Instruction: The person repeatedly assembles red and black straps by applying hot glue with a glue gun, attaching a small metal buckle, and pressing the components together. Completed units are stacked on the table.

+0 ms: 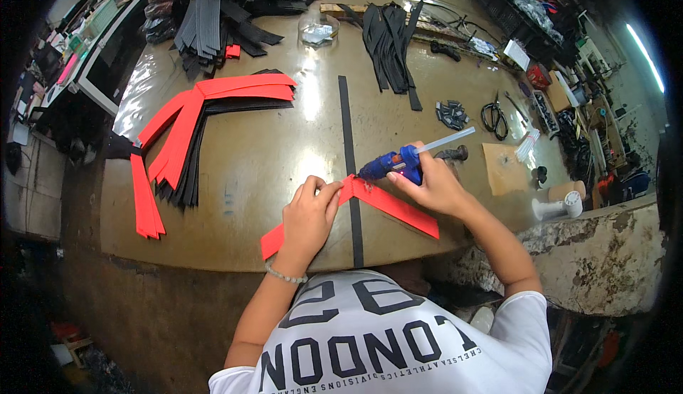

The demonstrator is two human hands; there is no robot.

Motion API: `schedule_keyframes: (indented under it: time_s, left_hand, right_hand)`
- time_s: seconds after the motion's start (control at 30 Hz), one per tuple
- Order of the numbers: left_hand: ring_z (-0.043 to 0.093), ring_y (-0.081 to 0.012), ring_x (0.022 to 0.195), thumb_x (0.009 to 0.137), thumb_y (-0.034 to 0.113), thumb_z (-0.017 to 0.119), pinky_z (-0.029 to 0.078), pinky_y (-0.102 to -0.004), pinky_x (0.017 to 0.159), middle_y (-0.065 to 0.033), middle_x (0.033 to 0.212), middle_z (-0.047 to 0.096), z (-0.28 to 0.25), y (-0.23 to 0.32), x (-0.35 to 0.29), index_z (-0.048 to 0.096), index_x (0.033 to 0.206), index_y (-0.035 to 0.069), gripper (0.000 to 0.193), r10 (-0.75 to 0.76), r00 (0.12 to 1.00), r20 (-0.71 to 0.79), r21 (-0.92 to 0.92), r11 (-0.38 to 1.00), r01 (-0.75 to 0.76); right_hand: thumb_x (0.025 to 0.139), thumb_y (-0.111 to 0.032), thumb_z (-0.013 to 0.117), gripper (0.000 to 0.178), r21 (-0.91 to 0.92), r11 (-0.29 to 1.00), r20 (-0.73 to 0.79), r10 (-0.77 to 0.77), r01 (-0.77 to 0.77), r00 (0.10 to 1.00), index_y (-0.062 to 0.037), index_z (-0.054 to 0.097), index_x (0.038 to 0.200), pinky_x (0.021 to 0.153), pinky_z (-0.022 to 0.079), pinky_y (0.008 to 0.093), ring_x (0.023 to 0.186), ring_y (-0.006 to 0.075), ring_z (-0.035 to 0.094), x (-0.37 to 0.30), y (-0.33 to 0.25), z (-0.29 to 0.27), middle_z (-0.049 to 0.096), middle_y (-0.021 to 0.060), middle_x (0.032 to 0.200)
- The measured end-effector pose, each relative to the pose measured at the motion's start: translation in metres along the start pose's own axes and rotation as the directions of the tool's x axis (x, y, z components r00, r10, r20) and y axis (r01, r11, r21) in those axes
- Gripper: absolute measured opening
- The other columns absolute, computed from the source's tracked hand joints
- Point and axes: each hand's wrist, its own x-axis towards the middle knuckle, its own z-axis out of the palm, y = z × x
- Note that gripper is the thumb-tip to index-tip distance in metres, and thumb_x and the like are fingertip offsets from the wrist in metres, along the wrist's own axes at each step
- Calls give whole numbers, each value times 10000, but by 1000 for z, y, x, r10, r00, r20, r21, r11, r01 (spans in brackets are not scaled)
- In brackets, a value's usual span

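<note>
My right hand [440, 186] is wrapped round a blue hot glue gun [390, 165], with a long clear glue stick [448, 139] poking out of its back. Its nozzle points at the peak of a red strip [398, 210] bent into an inverted V. My left hand [311, 215] is closed on the strip's left arm close to that peak, thumb and fingertips together. Beneath the peak, a narrow black strip [346, 120] runs straight from the table's middle to its near edge. The fingers partly hide the strip's left arm.
At left lie stacked red strips [183, 134] over black ones. Black strip bundles [391, 42] and a clear jar [318, 33] sit farther back. On the right are small dark pieces [452, 114], black scissors [494, 117], a brown sheet [506, 168] and a white spool [557, 208].
</note>
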Motion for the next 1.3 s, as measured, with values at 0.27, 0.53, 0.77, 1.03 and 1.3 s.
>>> schedule_keyframes:
  time_s: [0.27, 0.53, 0.77, 1.03, 1.3]
  left_hand:
    - [631, -245, 801, 885, 204, 669, 507, -384, 633, -43, 874, 581, 3, -3, -1, 722, 995, 174, 126, 13, 1000, -10, 6, 1000, -13]
    - [630, -239, 774, 871, 190, 690, 512, -369, 627, -53, 883, 575, 1, 1, 1, 720, 1010, 160, 145, 10, 998, -55, -23, 1000, -11]
    - [594, -96, 778, 955, 220, 635, 492, -276, 666, -22, 971, 675, -57, 21, -24, 710, 1034, 54, 198, -60, 925, 375, -518, 814, 263]
    - [432, 18, 680, 1046, 336, 458, 393, -155, 582, 0, 1189, 671, -97, 7, -62, 550, 1347, -8, 466, 173, 197, 965, -256, 457, 852]
    - [235, -5, 443, 1010, 593, 355, 194, -182, 390, 128, 573, 397, -80, -39, -92, 665, 1230, 72, 644, -58, -76, 995, 94, 473, 876]
  right_hand:
    - [895, -383, 673, 579, -16, 997, -35, -70, 69, 997, 49, 437, 1201, 596, 515, 446, 679, 432, 658, -6, 5, 10, 671, 243, 798]
    - [908, -411, 662, 505, 193, 980, -180, 78, -42, 981, -5, 511, 1167, 719, 518, 398, 789, 303, 679, -53, 16, 6, 678, 176, 869]
    - [1021, -389, 476, 464, -68, 858, -942, 113, -509, 316, 38, 518, 1197, 839, 479, 461, 897, 389, 644, -106, 142, -45, 663, 229, 966]
    - [1021, -521, 359, 673, 858, 496, 95, 104, -135, 990, 55, 513, 1334, 1091, 378, 411, 1248, 294, 540, -159, -4, 27, 569, 186, 1336]
    - [1029, -564, 162, 770, 601, -162, 728, -292, -783, 620, 42, 304, 1482, 1172, 273, 379, 1405, 261, 364, -152, -22, 77, 343, 205, 1527]
